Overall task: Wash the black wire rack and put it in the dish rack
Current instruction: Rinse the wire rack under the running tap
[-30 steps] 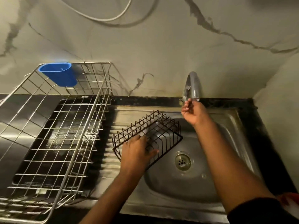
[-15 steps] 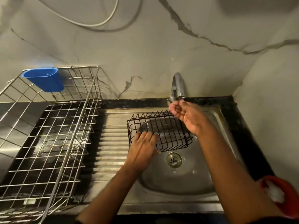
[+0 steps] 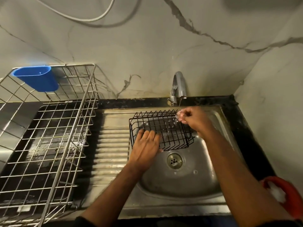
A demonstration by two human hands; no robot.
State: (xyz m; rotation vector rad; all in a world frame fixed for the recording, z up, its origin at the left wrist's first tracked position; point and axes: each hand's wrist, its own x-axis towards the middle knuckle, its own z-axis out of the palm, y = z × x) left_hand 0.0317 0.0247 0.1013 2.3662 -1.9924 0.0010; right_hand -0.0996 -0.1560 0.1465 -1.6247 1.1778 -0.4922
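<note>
The black wire rack (image 3: 165, 128) sits open side up at the back left of the steel sink (image 3: 188, 181), under the chrome tap (image 3: 178, 86). A thin stream of water runs from the tap onto the rack's far right corner. My left hand (image 3: 146, 146) grips the rack's near left edge. My right hand (image 3: 195, 120) is at the rack's far right corner under the water, fingers curled on the wires. The silver wire dish rack (image 3: 49, 138) stands on the counter to the left.
A blue plastic cup (image 3: 37, 80) hangs on the dish rack's back corner. The ribbed drainboard (image 3: 111, 145) lies between dish rack and sink bowl. The drain (image 3: 174, 161) is just in front of the black rack. A red object (image 3: 285, 199) sits at the right edge.
The black rack went from tilted to lying level under the tap. My right hand left the tap and came down to the rack's far corner. Water now runs.
</note>
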